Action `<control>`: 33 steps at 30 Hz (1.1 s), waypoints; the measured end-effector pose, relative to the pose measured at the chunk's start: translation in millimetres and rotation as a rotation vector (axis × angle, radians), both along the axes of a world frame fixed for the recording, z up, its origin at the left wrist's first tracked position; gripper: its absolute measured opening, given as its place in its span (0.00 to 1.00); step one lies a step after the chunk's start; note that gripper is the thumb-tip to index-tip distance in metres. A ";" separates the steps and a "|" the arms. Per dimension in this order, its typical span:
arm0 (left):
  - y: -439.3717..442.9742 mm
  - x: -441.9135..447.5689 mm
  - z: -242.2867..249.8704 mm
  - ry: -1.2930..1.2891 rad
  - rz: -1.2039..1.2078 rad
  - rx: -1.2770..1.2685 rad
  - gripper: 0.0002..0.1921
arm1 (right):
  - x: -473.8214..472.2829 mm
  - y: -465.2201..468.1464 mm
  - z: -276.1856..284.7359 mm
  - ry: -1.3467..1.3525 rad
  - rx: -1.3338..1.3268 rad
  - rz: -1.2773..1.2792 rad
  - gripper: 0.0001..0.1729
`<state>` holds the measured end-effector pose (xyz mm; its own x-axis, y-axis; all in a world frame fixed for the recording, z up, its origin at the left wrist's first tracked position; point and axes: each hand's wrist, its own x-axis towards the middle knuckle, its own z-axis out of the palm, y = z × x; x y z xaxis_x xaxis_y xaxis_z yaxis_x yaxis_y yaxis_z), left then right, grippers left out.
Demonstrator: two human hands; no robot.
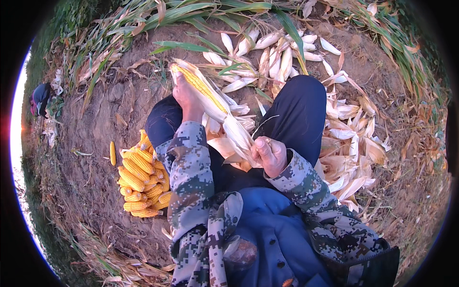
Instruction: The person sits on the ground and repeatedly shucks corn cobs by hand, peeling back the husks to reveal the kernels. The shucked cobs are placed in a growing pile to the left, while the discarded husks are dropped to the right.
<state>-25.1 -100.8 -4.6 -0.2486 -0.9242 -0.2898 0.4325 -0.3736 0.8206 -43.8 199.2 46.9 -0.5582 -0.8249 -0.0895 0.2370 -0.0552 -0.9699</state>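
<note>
My left hand (187, 94) grips the upper end of an ear of corn (204, 88), its thumb near the tip and its fingers mostly hidden behind. The ear slants between my hands, with yellow kernels bared along one side and pale husk around the rest. My right hand (269, 154) is closed on the pulled-down husk (238, 138) at the lower end, above my lap. Husked yellow ears (138, 175) lie heaped beside my left leg, and a single husked ear (112, 153) rests on the soil left of them.
Several unhusked ears (285, 62) lie on the soil beyond my knees. Loose husks (348, 150) are piled right of my right leg, and more lie between my legs. Cut corn stalks and leaves (172, 16) border the ground ahead. Dark and pink cloth-like items (41, 98) are at the far left.
</note>
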 end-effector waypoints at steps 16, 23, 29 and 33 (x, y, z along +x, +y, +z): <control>63.0 25.6 57.2 0.095 -0.393 -0.479 0.30 | -66.0 -121.9 33.1 0.457 -0.043 -0.167 0.34; 91.8 22.3 52.5 0.235 -0.450 -0.349 0.31 | -65.6 -145.4 30.0 0.315 -0.125 -0.183 0.25; 90.8 22.9 26.4 0.030 -0.504 -0.199 0.27 | -70.5 -136.2 11.1 0.347 0.021 -0.287 0.18; 111.7 -2.9 26.9 0.379 -0.670 0.011 0.19 | -69.8 -130.4 15.9 0.299 -0.010 -0.188 0.26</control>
<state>-27.9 11.0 22.3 -0.8387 -0.5385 -0.0813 0.3617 -0.6624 0.6561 -113.5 68.8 62.8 -0.7006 -0.7053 0.1085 -0.0722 -0.0812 -0.9941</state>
